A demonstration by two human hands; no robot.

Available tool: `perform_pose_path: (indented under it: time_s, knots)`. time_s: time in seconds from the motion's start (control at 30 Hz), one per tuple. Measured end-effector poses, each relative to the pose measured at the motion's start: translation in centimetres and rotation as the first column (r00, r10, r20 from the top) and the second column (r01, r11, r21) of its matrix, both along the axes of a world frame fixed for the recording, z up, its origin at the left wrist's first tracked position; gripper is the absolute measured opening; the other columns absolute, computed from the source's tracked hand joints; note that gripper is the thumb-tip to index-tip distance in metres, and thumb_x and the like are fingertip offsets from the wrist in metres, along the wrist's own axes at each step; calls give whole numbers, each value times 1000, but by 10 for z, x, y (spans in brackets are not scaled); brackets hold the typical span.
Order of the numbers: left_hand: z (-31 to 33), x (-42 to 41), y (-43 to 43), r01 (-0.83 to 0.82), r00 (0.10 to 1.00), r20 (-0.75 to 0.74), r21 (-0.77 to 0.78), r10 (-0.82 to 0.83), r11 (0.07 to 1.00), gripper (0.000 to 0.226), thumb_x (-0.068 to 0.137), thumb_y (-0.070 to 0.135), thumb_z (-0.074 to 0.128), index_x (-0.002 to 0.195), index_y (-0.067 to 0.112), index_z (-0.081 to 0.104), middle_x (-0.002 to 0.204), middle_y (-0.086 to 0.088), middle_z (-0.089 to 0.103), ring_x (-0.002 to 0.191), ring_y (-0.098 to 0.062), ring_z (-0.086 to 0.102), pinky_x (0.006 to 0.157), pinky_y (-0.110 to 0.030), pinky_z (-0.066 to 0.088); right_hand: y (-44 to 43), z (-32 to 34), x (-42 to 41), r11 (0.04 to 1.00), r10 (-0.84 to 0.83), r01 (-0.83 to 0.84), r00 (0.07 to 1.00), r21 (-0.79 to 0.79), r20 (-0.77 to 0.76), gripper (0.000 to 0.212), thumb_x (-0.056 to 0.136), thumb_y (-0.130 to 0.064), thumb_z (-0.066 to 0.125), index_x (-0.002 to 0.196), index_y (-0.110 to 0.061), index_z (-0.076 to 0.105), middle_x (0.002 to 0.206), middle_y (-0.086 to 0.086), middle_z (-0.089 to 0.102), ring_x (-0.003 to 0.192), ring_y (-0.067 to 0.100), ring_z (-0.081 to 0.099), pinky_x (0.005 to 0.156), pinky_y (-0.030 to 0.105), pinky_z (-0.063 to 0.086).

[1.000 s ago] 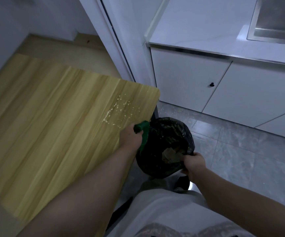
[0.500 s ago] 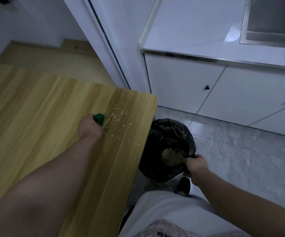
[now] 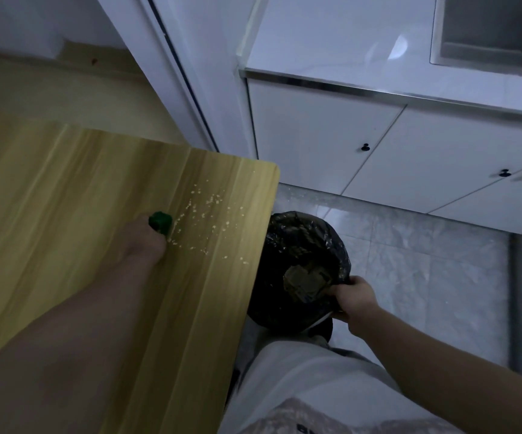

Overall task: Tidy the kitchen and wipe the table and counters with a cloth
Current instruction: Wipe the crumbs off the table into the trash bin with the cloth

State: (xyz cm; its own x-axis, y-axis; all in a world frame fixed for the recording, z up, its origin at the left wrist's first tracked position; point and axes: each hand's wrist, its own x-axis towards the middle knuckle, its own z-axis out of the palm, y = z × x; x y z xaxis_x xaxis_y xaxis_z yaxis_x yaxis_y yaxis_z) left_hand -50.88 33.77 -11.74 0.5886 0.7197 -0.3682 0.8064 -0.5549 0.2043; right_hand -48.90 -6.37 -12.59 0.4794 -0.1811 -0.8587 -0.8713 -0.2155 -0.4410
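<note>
Green cloth (image 3: 160, 223) in the fingers (image 3: 158, 239) of the left hand (image 3: 143, 245), beside crumbs (image 3: 204, 214)

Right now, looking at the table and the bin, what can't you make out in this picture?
Head view only.
Small green cloth: mostly hidden under the left hand gripping it.
Black plastic bin bag, held by the right hand: one side hidden under the pale wooden table; brownish contents too dark to identify.
Steel sink: cut off by the top-right edge.
</note>
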Motion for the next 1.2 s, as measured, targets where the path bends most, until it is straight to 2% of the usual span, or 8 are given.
perform_pose_path:
  time_s: [0.13, 0.23, 0.4, 0.57, 0.73, 0.93, 1.03, 1.2]
  knots:
    - [-1, -4, 2, -4, 998, 68, -66, 9, 998, 30, 97, 19, 51, 125, 14, 61, 111, -15, 65, 88, -27, 58, 72, -33, 47, 0, 3, -3, 1000, -18, 18, 1000, 14, 4, 27, 84, 7, 65, 104, -8, 56, 96, 18, 64, 79, 34, 66, 65, 47, 61]
    - [2, -3, -20, 26, 990, 138, -144, -6, 989, 23, 97, 21, 56, 118, 19, 64, 101, -7, 66, 77, -18, 55, 62, -28, 41, 0, 4, -4, 999, -27, 27, 1000, 19, 0, 29, 82, 7, 66, 106, -7, 56, 98, 20, 65, 83, 36, 67, 70, 51, 61]
    - [5, -5, -79, 60, 984, 177, -272, -11, 960, 26, 97, 23, 58, 123, 21, 63, 93, 2, 65, 79, -18, 64, 69, -34, 56, 4, 9, -5, 999, -36, 37, 999, 33, -11, 31, 81, 7, 65, 108, -7, 56, 100, 19, 66, 88, 37, 68, 75, 54, 60]
    - [7, -3, -136, 88, 981, 192, -391, -12, 916, 21, 96, 16, 60, 113, 28, 61, 91, 3, 66, 72, -13, 65, 54, -28, 55, 7, 12, -6, 997, -44, 44, 999, 59, -9, 35, 80, 7, 65, 111, -6, 57, 101, 19, 67, 86, 36, 69, 70, 50, 61]
    - [1, -3, -181, 128, 977, 210, -465, -31, 876, 15, 95, 18, 62, 105, 29, 64, 87, 6, 66, 73, -15, 68, 60, -34, 61, 11, 15, -6, 997, -46, 45, 999, 58, 2, 35, 79, 8, 66, 110, -5, 57, 99, 20, 67, 87, 37, 70, 71, 52, 61]
    - [-17, -20, -235, 184, 979, 177, -577, -99, 795, 14, 93, 18, 66, 106, 20, 68, 86, 6, 65, 81, -16, 64, 72, -30, 56, 13, 18, -6, 998, -51, 51, 999, 37, 8, 33, 80, 8, 65, 109, -4, 57, 98, 22, 68, 86, 40, 70, 72, 59, 59]
    - [-19, -22, -245, 174, 977, 203, -574, -67, 800, 15, 93, 17, 65, 108, 19, 69, 84, 9, 63, 76, -10, 60, 65, -23, 49, 12, 18, -6, 997, -65, 65, 998, 36, 12, 31, 80, 9, 64, 108, -4, 57, 97, 22, 68, 83, 39, 70, 69, 54, 61]
    - [-7, -3, -231, 155, 971, 239, -562, -19, 813, 21, 94, 18, 66, 115, 19, 66, 89, 6, 66, 80, -15, 65, 66, -25, 52, 12, 17, -4, 998, -63, 63, 998, 11, 7, 31, 81, 6, 66, 109, -5, 57, 98, 23, 68, 85, 41, 70, 72, 61, 58]
